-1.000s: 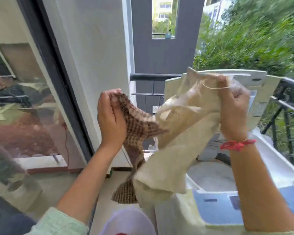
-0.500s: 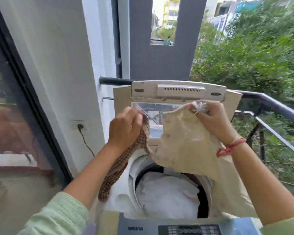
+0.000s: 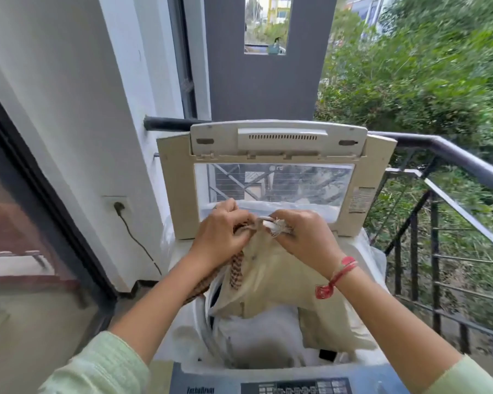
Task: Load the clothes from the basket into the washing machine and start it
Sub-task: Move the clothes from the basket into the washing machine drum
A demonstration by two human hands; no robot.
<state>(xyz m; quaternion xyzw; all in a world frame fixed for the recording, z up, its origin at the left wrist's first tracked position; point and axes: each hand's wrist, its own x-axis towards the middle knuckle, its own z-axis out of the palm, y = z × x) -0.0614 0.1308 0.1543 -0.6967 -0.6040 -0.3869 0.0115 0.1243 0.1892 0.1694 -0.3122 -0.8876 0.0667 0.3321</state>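
Both hands meet over the open top of the washing machine (image 3: 182, 331), knuckles almost touching. The left hand (image 3: 221, 234) is clenched around a brown checked cloth (image 3: 236, 270), which trails down past the drum's left rim. The right hand (image 3: 302, 237) pinches the gathered top edge of a cream garment (image 3: 271, 285); this hangs into the drum mouth, with its lower part draped over the right rim. White laundry (image 3: 256, 339) already lies inside the drum. The lid (image 3: 276, 177) stands upright just behind the hands, closing off the far side. The white wall (image 3: 77, 109) with its plugged socket (image 3: 119, 206) is near on the left, and a dark railing (image 3: 467, 163) bounds the right. The control panel (image 3: 293, 386) runs along the near edge.
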